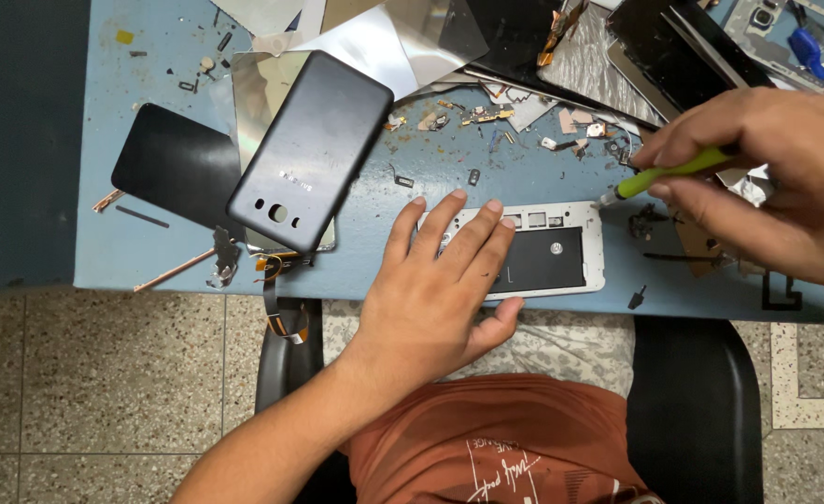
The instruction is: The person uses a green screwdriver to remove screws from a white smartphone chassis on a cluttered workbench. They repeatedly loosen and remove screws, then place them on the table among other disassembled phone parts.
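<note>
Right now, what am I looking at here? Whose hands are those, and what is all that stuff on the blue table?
This one picture comes from a camera on a person's head, looking down at their own two hands. The left hand lies flat on an opened phone frame, white with a dark middle. The right hand holds a green-handled screwdriver, its tip at the frame's top corner. On the blue table lie a dark phone back cover, a black panel, and many tiny loose parts.

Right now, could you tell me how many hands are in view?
2: left hand flat on the white phone frame; right hand holding a green screwdriver at the frame's right end.
</note>
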`<move>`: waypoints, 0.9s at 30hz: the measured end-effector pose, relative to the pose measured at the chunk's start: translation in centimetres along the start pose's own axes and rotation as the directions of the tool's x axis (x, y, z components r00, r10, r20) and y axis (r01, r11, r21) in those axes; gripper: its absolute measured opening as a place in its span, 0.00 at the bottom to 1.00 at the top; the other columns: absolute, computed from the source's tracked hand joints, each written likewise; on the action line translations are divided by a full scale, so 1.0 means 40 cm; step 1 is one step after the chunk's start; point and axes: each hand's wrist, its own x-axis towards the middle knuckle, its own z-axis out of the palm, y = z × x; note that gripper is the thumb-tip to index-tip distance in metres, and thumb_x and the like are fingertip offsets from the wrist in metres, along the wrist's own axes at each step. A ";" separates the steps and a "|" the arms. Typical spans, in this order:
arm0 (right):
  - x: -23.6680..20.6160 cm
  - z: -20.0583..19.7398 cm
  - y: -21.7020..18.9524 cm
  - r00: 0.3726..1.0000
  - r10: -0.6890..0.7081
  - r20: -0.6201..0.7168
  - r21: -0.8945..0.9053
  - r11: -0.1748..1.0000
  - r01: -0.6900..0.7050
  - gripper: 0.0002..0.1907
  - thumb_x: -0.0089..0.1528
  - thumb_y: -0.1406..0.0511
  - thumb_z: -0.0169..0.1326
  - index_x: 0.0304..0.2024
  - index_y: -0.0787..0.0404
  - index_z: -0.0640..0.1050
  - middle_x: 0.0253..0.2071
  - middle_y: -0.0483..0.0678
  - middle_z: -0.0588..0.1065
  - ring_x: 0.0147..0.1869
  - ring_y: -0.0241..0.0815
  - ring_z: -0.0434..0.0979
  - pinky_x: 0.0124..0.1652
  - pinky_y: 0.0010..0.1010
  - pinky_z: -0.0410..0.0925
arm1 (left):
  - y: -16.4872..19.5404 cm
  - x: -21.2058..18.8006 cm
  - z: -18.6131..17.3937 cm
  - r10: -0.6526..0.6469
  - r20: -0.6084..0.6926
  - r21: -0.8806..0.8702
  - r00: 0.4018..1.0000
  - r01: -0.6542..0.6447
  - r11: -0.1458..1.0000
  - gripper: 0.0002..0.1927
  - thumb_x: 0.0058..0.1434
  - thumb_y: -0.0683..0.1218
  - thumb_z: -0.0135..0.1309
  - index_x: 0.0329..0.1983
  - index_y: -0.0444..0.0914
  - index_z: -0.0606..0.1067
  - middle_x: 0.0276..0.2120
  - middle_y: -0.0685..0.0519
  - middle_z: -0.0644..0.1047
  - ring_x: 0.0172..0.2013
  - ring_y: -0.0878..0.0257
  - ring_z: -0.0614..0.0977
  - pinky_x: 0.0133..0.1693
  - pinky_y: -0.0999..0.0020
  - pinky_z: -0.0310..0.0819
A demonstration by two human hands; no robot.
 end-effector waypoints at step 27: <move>-0.007 0.003 0.017 0.994 -0.110 0.021 -0.010 0.994 0.110 0.07 0.60 0.74 0.56 0.40 0.67 0.73 0.41 0.59 0.78 0.54 0.51 0.83 0.48 0.36 0.76 | 0.000 0.000 -0.001 0.002 -0.001 -0.004 1.000 -0.002 1.000 0.33 0.61 0.55 0.61 0.64 0.32 0.72 0.63 0.42 0.72 0.65 0.42 0.71 0.68 0.39 0.59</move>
